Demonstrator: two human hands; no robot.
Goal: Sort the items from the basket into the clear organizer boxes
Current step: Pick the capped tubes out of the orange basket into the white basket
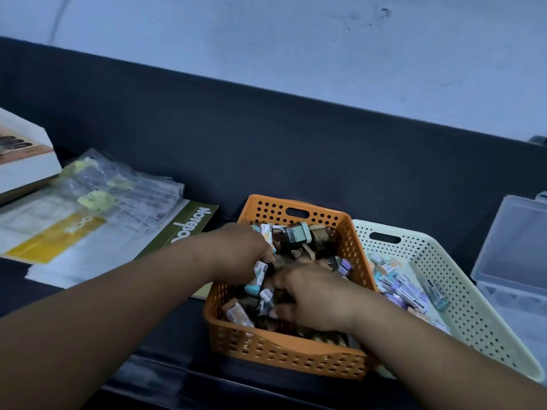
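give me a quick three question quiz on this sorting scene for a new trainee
1. True or false: both hands are inside the orange basket.
2. Which container sits directly right of it: A) cream basket, B) green notebook, C) white carton?
3. Fill in: the clear organizer box at far right has its lid ____.

Key: 1 true, the left hand and right hand are among the items. 2 A, the cream basket. 3 open.

A single head-worn view looks forward and steeply down from close above the orange basket (284,347), which sits low of centre; the frame tilts, so the wall behind the basket slopes rightward
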